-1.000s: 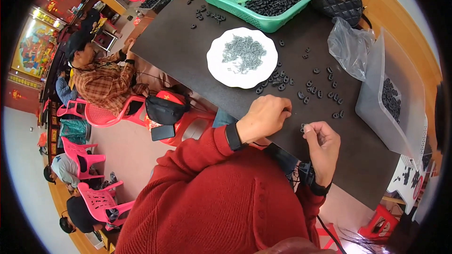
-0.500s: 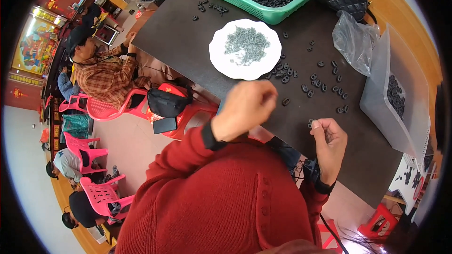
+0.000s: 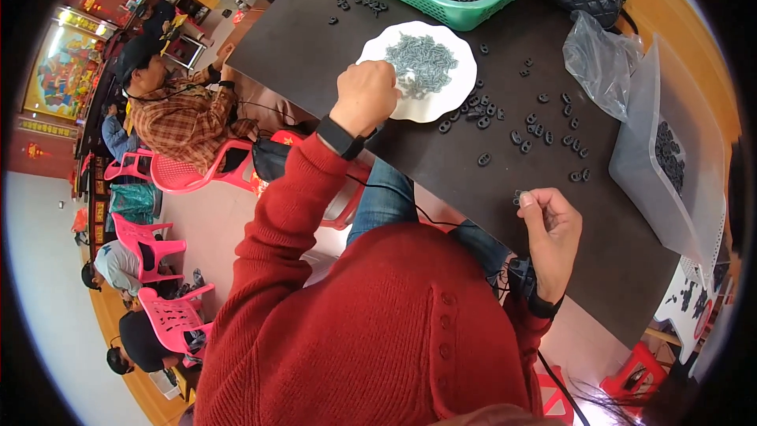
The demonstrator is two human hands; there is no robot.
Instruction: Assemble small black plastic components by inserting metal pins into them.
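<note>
Right hand pinching small clear piece, left hand at white plate, grip unclear

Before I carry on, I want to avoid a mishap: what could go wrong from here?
The left hand is at the rim of the white, scalloped plate; a bump might spill the small, translucent grey pieces.

The right hand pinches a tiny, translucent piece, which could slip.

Small, black, oval parts lie loose on the dark brown table; a passing hand might scatter them.
</note>
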